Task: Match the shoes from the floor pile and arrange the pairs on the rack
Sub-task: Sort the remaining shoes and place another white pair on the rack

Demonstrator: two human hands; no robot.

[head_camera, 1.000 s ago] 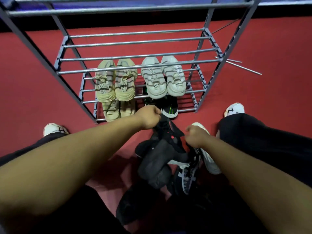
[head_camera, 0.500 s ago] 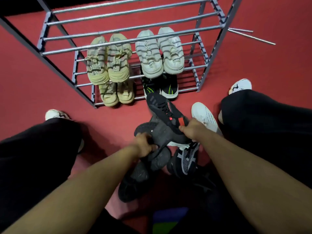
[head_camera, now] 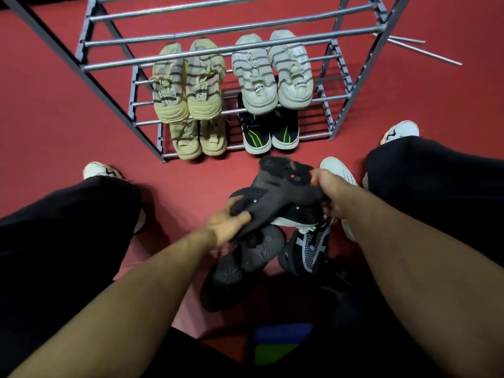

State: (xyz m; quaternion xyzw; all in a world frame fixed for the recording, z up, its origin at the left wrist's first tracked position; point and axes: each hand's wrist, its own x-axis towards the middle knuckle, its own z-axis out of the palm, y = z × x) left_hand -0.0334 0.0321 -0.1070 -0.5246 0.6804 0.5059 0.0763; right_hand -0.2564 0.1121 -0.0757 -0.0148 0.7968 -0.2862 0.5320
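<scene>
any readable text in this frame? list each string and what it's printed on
"DESIGN" on the heel tab of the right-hand white shoe on the rack; last letter is cut at the edge.
"S CAPAD" on the right beige shoe; partly legible, uncertain.
Print on the left beige shoe: too blurred to read.
Tab on the left white shoe: too blurred.
Nothing readable on the held black shoe.

A red floor [head_camera: 54, 110] fills most of the frame. Two loose thin metal rods [head_camera: 425, 51] lie crossed on it at the upper right, and a block coloured blue above and green below [head_camera: 281, 343] sits at the bottom centre. The person's legs in black trousers [head_camera: 62, 222] come in from both sides, with a white worn shoe at middle left [head_camera: 99, 170] and another at middle right [head_camera: 401, 130].
</scene>
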